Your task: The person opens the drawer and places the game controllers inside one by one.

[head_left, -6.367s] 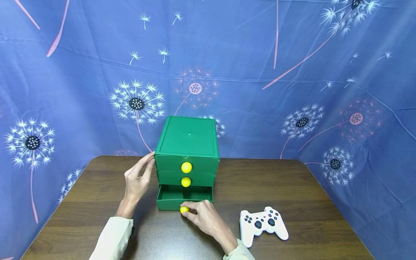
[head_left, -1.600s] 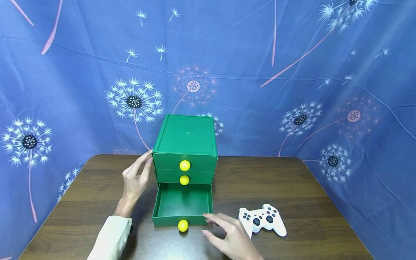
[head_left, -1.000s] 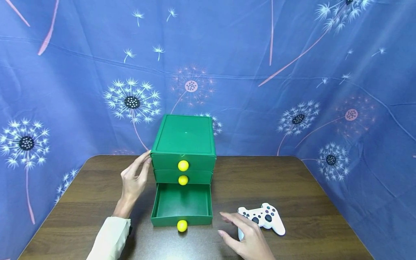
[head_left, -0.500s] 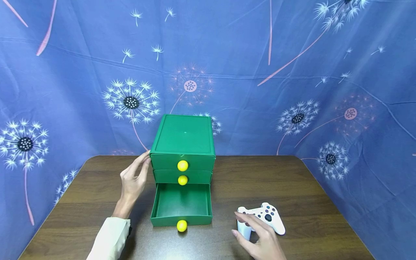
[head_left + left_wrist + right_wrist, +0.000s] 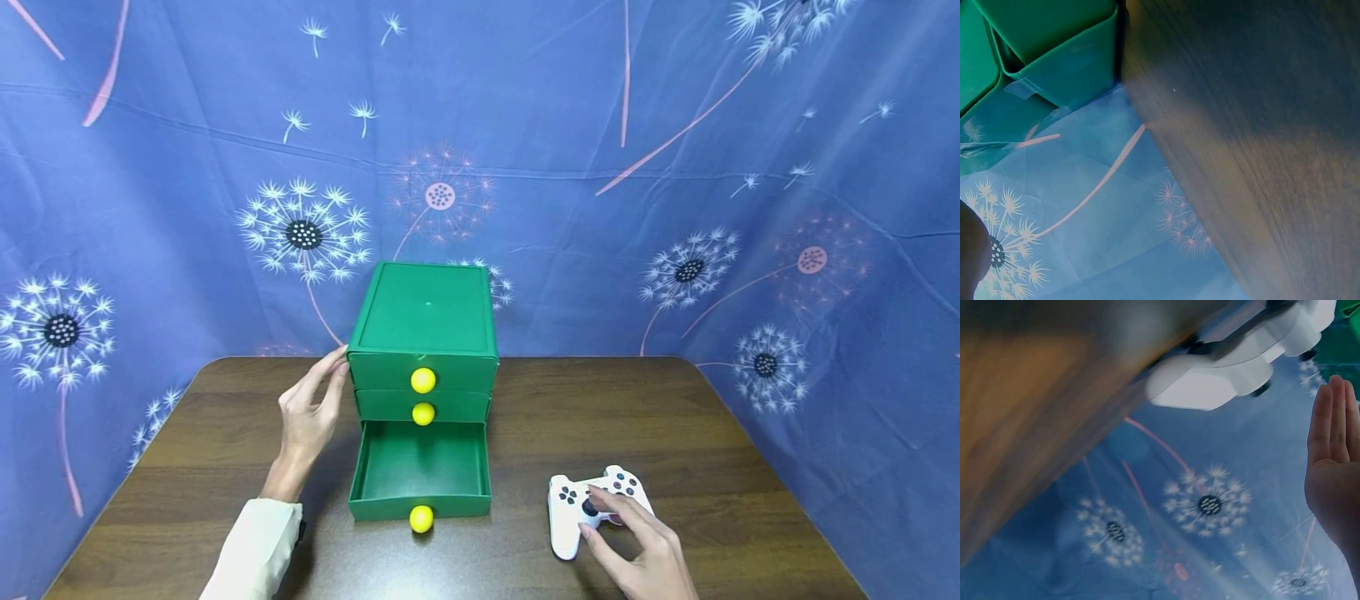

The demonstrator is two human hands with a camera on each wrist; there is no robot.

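Observation:
A green three-drawer cabinet point(image 5: 427, 312) with yellow round knobs stands on the table. Its bottom drawer point(image 5: 382, 507) is pulled out and bare inside; the upper two are closed. My left hand point(image 5: 307, 421) rests its extended fingertips against the cabinet's left front edge. In the left wrist view, the cabinet's green side point(image 5: 1079, 72) shows at upper left, with a dark sliver of hand at the left edge. Over a white game controller point(image 5: 564, 521) hovers my right hand point(image 5: 647, 554), fingers extended, thumb apart. The right wrist view shows the controller point(image 5: 1200, 387) clear of straight fingers.
The brown wooden table point(image 5: 525, 433) carries the cabinet in the middle and the controller at the right. A blue dandelion-print cloth point(image 5: 562, 250) hangs behind the table and along its sides.
The bottom drawer was drawn farther out by the right hand, which let go of its knob and moved right to above the controller. The left hand stays at the cabinet.

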